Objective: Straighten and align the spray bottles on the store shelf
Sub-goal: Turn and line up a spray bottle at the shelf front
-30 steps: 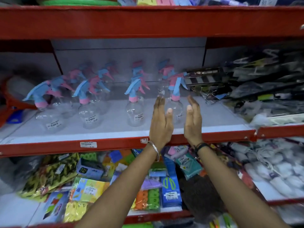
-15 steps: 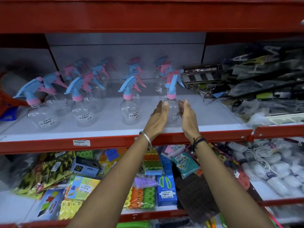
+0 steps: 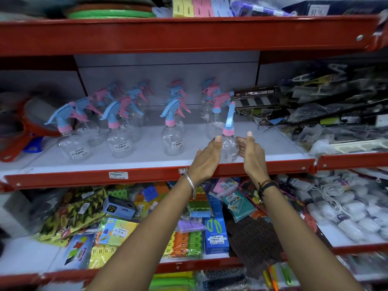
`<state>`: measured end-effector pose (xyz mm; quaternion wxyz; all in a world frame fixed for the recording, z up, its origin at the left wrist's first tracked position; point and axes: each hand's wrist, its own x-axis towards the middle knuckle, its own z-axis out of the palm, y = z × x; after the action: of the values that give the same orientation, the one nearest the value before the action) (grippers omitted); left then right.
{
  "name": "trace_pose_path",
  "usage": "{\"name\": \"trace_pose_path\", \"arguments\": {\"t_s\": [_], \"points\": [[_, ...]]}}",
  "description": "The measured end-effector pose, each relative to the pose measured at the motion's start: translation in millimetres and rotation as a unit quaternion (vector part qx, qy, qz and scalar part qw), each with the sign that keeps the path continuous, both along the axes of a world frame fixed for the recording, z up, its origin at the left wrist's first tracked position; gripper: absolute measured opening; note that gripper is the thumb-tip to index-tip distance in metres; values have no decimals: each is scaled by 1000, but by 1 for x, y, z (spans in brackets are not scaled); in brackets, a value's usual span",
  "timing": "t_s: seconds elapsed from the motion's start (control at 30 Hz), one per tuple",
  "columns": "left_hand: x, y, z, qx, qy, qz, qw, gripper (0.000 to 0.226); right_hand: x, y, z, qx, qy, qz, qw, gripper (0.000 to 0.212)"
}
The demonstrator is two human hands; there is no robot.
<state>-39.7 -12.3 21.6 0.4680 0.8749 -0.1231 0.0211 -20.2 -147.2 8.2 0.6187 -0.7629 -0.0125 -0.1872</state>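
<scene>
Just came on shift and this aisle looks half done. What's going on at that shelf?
A person is tidying clear spray bottles on the middle shelf. The left hand and right hand are cupped on either side of the front bottle at the right end, fingers open rather than clamped. Its blue trigger points toward the camera. The other front bottles to the left have triggers angled left.

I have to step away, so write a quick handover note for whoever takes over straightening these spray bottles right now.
Left hand and right hand: both open, cupped either side of the front right bottle; contact unclear.
That bottle stands upright near the shelf edge, nozzle turned toward the camera.
Done: front bottles all upright.
Left: the left group is crowded with nozzles pointing different ways; line up the rows.
</scene>
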Motion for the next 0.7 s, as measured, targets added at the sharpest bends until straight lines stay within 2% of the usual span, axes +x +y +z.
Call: {"name": "trace_pose_path", "arguments": {"t_s": [0.1,0.17,0.27,0.37,0.47,0.57,0.63,0.7], "points": [[-8,-2,-1,-3,1,-2,1000,63,-4,-3,-4,-16,-7,0,1000,85],[-7,3,-5,-12,-10,10,1000,64,-8,-2,-7,-19,-14,-10,1000,74],[-8,16,-12,-62,-95,84,990,61,-20,0,-14,-31,-79,-80,993,52],[-8,39,-18,-157,-199,199,947,51,-34,15,-19,-12,-197,-108,974,47],[2,66,-17,-200,-246,268,910,36,-38,45,-18,-31,-247,-33,968,38],[19,84,-10,-230,-165,280,917,39,-34,78,-9,-56,-190,78,977,38],[34,99,-4,-251,-78,260,929,56,-26,102,3,-64,-101,118,986,44],[42,106,0,-249,-18,224,942,72,-16,115,14,-62,-4,131,989,57]]}}
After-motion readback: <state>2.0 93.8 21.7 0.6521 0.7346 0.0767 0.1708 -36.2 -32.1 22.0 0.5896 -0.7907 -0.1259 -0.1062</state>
